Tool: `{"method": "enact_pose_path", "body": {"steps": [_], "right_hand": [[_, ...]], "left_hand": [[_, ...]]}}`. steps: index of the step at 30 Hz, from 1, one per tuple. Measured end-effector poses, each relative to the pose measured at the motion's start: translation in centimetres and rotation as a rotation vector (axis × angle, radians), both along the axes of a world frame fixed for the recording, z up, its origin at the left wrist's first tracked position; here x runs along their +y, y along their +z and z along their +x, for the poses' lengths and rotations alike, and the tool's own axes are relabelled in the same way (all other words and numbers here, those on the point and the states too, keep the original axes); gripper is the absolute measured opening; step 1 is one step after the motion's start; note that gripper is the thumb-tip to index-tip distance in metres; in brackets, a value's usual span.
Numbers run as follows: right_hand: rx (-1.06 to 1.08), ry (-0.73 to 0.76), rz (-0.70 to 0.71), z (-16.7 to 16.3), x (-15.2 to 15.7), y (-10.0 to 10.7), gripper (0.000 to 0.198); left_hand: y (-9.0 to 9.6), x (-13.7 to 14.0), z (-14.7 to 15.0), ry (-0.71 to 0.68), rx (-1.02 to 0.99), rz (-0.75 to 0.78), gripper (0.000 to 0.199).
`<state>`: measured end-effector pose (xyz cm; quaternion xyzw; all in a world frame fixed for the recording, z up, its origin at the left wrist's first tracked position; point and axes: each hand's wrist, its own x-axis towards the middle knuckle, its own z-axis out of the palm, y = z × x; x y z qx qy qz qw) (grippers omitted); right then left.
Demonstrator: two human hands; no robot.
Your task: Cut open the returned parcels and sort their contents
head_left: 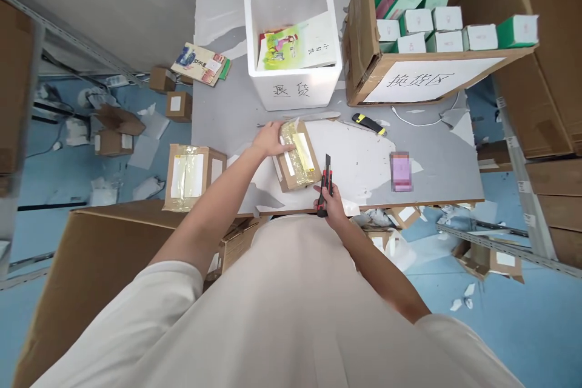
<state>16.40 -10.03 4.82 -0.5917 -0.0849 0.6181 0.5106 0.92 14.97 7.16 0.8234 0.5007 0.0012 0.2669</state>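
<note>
A small taped cardboard box (291, 170) lies tilted on the table, with a white label under its yellowish tape. My left hand (273, 139) grips its upper left corner, the thumb lying across the top. Beside the box's lower right corner, my right hand (334, 203) is closed around a black and red box cutter (325, 188). The cutter's blade is out and points away from me. Beyond it lies a second utility knife (369, 124), black and yellow, with no hand on it.
Another taped box (193, 176) stands at the table's left edge. Behind are a white foam box (295, 88) holding books, and a large carton (359, 42) with several green-and-white boxes. Books (200, 63) lie at back left, a blurred pink object (401, 171) at right.
</note>
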Motion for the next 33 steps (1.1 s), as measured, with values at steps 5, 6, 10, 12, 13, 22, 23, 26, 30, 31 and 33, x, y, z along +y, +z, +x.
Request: {"method": "enact_pose_path", "body": {"steps": [5, 6, 10, 12, 13, 22, 23, 26, 30, 31, 33], "right_hand": [[-0.055, -0.021, 0.050, 0.8, 2.8, -0.3, 0.058], [-0.105, -0.021, 0.073, 1.5, 3.7, -0.4, 0.059], [-0.239, 0.094, 0.156, 4.5, 6.5, -0.7, 0.064], [-0.255, 0.171, 0.172, 5.5, 6.5, -0.7, 0.064], [-0.260, 0.202, 0.174, 5.9, 6.1, -0.6, 0.065], [-0.302, 0.346, 0.044, 8.5, -0.8, 1.4, 0.088], [-0.289, 0.355, 0.043, 8.5, -1.0, 1.5, 0.087], [-0.252, 0.362, 0.055, 8.2, -0.7, 1.6, 0.087], [-0.199, 0.408, 0.082, 8.1, -0.8, 1.5, 0.084], [-0.190, 0.425, 0.085, 8.3, -0.9, 1.6, 0.083], [-0.181, 0.486, 0.075, 9.1, -0.8, 2.0, 0.079]], "left_hand": [[1.6, -6.1, -3.4, 0.376, 0.093, 0.000, 0.086], [1.9, -7.8, -4.0, 0.425, 0.096, -0.013, 0.084], [2.3, -13.1, -5.5, 0.490, 0.106, -0.075, 0.102], [2.2, -14.0, -5.7, 0.452, 0.123, 0.010, 0.118], [2.2, -13.8, -5.7, 0.393, 0.131, 0.065, 0.124], [0.6, -10.9, -4.5, -0.224, 0.115, 0.122, 0.114], [0.4, -11.0, -4.4, -0.209, 0.118, 0.131, 0.116], [0.1, -11.3, -4.1, -0.190, 0.111, 0.147, 0.121], [0.2, -11.4, -4.0, -0.176, 0.109, 0.153, 0.123], [0.3, -11.6, -4.0, -0.173, 0.111, 0.154, 0.124], [0.3, -12.0, -4.1, -0.168, 0.115, 0.157, 0.125]]}}
